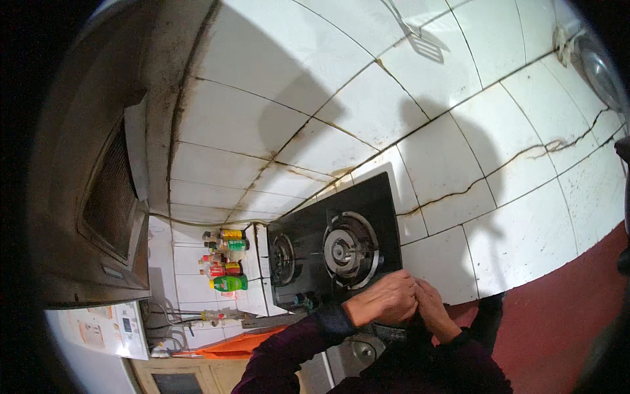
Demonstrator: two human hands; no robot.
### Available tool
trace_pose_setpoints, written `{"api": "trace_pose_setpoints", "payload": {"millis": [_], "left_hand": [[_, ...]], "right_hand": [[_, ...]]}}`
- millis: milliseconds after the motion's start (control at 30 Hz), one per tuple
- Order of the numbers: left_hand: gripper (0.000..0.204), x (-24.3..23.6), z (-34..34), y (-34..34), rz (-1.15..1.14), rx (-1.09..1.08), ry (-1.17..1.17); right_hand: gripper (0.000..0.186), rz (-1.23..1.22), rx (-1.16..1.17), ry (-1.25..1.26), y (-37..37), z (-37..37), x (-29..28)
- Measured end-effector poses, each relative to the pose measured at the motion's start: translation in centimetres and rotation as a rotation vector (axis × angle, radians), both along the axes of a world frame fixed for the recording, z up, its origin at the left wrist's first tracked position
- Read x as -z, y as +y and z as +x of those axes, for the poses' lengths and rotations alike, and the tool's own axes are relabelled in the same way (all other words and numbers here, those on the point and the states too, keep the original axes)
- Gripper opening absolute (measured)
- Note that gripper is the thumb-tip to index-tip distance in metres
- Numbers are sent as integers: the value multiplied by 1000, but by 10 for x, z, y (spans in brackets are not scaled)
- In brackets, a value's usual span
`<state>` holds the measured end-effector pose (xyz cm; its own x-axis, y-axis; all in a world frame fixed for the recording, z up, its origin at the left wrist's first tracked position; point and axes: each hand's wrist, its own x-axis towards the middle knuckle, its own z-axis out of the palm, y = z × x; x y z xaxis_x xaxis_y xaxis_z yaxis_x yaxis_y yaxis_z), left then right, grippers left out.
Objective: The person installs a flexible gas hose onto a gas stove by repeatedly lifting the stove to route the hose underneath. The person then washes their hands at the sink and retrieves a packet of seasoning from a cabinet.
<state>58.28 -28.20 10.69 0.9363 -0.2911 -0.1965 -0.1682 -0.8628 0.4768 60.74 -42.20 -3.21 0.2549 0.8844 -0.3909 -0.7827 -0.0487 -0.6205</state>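
My left hand (382, 300) and my right hand (434, 310) meet at the near right corner of a black gas stove (305, 220). The fingers of both are curled in and touch each other. Whatever they pinch, if anything, is hidden or too small to make out. Just beyond my left hand lies the right burner (348, 248), with a round metal ring and nothing on it. A second burner (282, 259) sits farther left on the same glass top. Both wrists are in dark sleeves.
Several bottles (228, 283) stand left of the stove. An orange cloth (246, 343) hangs along the counter's front, near a white appliance (105, 331). A range hood (108, 197) juts in at left. A slotted turner (426, 46) hangs above the cracked white tiles (446, 157).
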Motion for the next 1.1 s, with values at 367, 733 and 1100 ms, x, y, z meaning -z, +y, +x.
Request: {"api": "trace_pose_setpoints", "payload": {"millis": [367, 733, 1100], "left_hand": [[28, 25, 5, 8, 189, 126, -99], [23, 38, 0, 6, 273, 171, -116], [47, -13, 0, -55, 150, -238, -194]], "right_hand": [[53, -120, 87, 115, -35, 43, -9], [46, -198, 191, 51, -83, 78, -22], [52, -137, 312, 62, -132, 127, -40]]}}
